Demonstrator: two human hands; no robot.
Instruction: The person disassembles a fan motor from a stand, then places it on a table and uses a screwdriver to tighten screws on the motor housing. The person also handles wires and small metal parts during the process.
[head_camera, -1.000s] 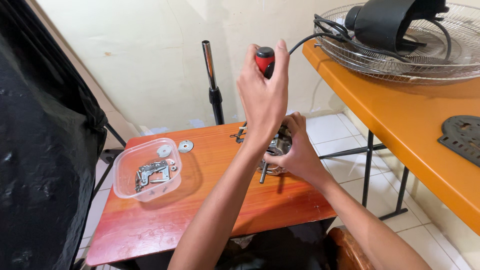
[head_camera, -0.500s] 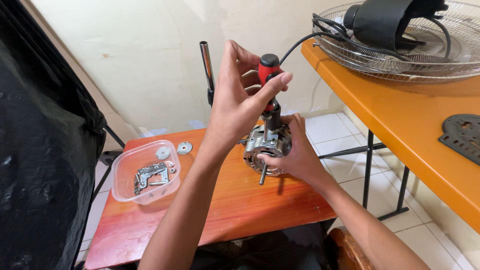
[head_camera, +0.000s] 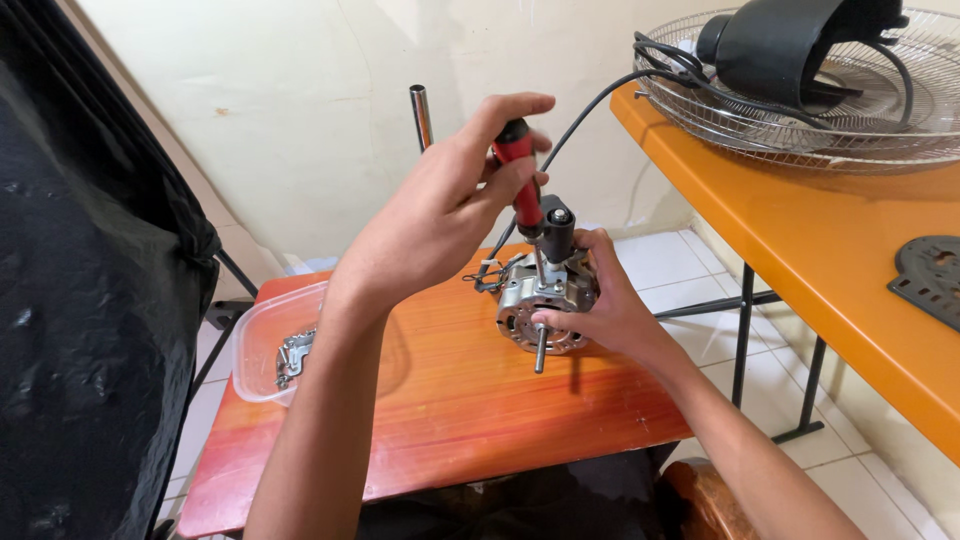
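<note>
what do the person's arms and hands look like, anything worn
Both arms are bare as far as the frame shows: no sleeves, gloves, watch or rings in view on the left hand or the right hand. Both forearms are slim, nails short.

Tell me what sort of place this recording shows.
Probably a home repair corner: a fan motor on a small wooden table, a wire fan guard on the orange table, tiled floor.

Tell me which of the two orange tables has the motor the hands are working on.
The low wooden table in front, bearing the silver motor and a clear plastic tub. The taller orange table on the right carries only a wire fan guard.
</note>
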